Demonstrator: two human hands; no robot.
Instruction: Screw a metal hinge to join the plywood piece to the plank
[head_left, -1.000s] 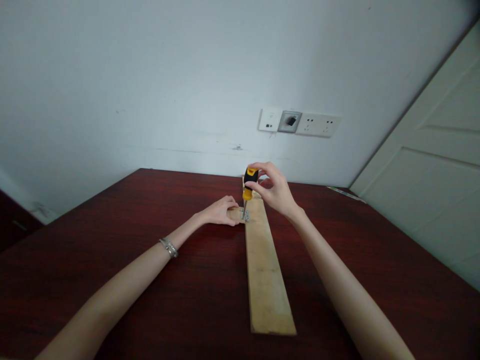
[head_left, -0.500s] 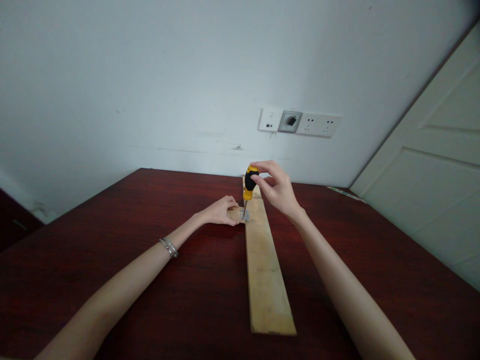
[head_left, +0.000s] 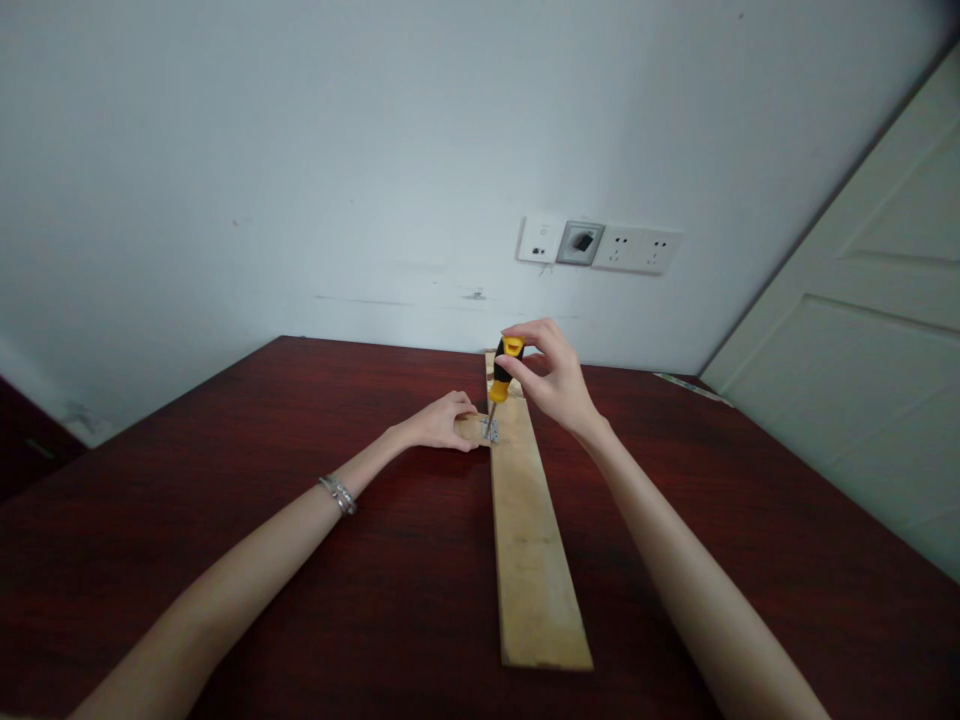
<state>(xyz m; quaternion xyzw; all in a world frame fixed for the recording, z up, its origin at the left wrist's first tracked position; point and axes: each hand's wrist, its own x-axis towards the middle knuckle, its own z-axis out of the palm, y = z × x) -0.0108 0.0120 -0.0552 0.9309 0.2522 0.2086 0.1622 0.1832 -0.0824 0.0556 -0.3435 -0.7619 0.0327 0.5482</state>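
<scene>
My right hand [head_left: 551,372] grips a yellow and black screwdriver [head_left: 499,388] by its handle, thumb and fingers near the top. The screwdriver leans a little to the right, its tip down at a small metal hinge [head_left: 491,430]. That hinge lies across the joint between a long wooden board [head_left: 534,550] and a short wooden piece [head_left: 468,429]. With fingers on one edge and thumb on the other, my left hand [head_left: 442,421] clasps the short piece against the board's left side. Whether the tip sits in a screw is too small to tell.
Under everything is a dark red-brown table [head_left: 337,610]. A white wall with a row of sockets [head_left: 637,249] rises behind it. To the right stands a pale panelled door [head_left: 885,300], and a thin strip [head_left: 694,388] lies near the table's far right edge.
The screwdriver's handle has tilted slightly to the right and turned in my right hand, while its tip stays at the hinge. My left hand and the wood have not moved.
</scene>
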